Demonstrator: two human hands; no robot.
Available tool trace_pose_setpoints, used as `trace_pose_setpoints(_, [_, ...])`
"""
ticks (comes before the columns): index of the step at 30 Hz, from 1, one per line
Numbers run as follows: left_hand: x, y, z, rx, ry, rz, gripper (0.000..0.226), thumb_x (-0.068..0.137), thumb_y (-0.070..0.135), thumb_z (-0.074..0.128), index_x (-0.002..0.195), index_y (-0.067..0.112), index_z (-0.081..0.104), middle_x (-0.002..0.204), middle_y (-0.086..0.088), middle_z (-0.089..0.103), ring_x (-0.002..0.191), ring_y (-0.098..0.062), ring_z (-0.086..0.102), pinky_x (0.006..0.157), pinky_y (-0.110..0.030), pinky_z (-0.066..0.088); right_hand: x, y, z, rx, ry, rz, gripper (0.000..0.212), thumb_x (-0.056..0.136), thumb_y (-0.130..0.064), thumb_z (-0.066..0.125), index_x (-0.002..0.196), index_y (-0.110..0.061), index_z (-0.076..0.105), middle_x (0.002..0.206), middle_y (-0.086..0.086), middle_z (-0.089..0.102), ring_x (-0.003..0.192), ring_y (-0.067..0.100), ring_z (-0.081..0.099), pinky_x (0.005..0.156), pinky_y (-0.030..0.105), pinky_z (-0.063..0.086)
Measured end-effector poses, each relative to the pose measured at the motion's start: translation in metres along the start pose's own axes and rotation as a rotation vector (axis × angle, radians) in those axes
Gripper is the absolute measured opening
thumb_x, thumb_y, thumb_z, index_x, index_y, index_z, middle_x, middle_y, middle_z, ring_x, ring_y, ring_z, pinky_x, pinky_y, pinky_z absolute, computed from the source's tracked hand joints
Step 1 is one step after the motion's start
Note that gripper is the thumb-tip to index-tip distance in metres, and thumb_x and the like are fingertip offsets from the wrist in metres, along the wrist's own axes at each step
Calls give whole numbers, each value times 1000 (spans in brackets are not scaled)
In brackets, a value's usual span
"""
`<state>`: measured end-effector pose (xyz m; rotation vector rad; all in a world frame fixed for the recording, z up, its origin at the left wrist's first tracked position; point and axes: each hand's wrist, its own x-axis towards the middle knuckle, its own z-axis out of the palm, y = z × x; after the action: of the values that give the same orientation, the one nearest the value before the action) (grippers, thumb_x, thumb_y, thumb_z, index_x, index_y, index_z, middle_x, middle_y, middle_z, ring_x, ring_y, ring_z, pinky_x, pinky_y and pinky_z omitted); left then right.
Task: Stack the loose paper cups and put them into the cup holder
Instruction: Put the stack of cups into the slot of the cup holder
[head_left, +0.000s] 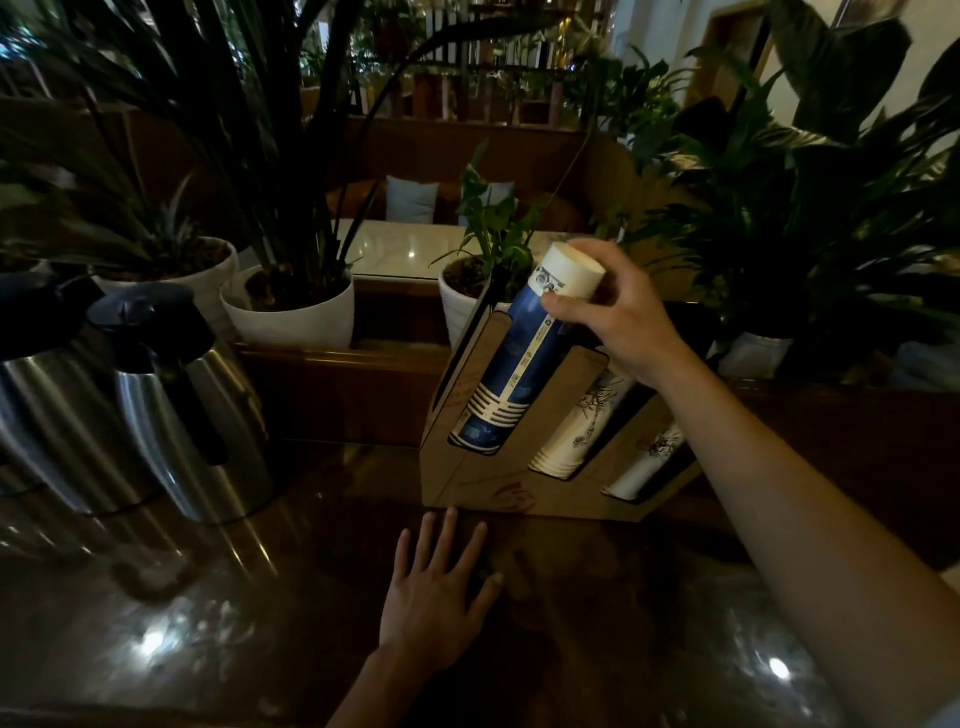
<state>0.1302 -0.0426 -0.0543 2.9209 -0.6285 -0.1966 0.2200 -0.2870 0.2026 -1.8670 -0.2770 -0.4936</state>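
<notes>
A brown cardboard cup holder (483, 483) with three slanted slots stands on the dark counter. A blue and white stack of paper cups (519, 358) lies tilted in its left slot, bottom end sticking out at the top. My right hand (613, 312) grips that upper end, thumb in front and fingers curled over the top. White printed cups (582, 426) fill the middle slot and another white stack (649, 462) the right one. My left hand (441, 582) rests flat on the counter, fingers spread, its fingertips touching the holder's front base.
Two steel thermos jugs (171, 405) with black lids stand at the left on the glossy counter (208, 623). White plant pots (291, 312) with tall leaves line the ledge behind. Dense plants (810, 208) crowd the right side behind the holder.
</notes>
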Motion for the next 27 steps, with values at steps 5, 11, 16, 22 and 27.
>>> trace_pose_setpoints(5, [0, 0, 0, 5, 18, 3, 68, 96, 77, 1, 153, 49, -22, 166, 3, -30, 152, -27, -31, 121, -47, -22, -2, 9, 8, -155, -108, 5, 63, 74, -38, 85, 130, -35, 56, 120, -26, 57, 109, -8, 56, 85, 13, 48])
trace_pose_setpoints(11, [2, -2, 2, 1, 15, 9, 70, 91, 80, -5, 152, 50, -22, 166, 3, -31, 152, -27, -32, 120, -47, -23, 0, 10, 11, -253, -184, 27, 63, 75, -36, 85, 130, -33, 53, 117, -19, 59, 102, -11, 57, 74, 4, 44])
trace_pose_setpoints(16, [2, -2, 2, 2, 16, 4, 73, 86, 81, -11, 152, 50, -23, 166, 3, -30, 152, -27, -32, 119, -46, -24, -4, 7, 9, -395, -226, 36, 64, 79, -46, 78, 132, -35, 46, 120, -9, 59, 107, 10, 58, 81, 28, 46])
trace_pose_setpoints(22, [0, 0, -1, 3, 7, 1, 69, 94, 78, -1, 154, 49, -21, 166, 3, -30, 152, -27, -32, 120, -47, -24, -3, 2, 9, -568, -181, -11, 77, 76, -48, 80, 141, -24, 46, 136, 1, 49, 125, 20, 48, 102, 37, 40])
trace_pose_setpoints(27, [-1, 2, -2, 1, 16, -9, 71, 95, 78, 0, 158, 48, -15, 167, 3, -28, 154, -27, -29, 121, -47, -22, 16, -10, 13, -474, -154, 79, 80, 79, -76, 57, 144, -31, 46, 146, -5, 45, 126, 11, 45, 97, 32, 38])
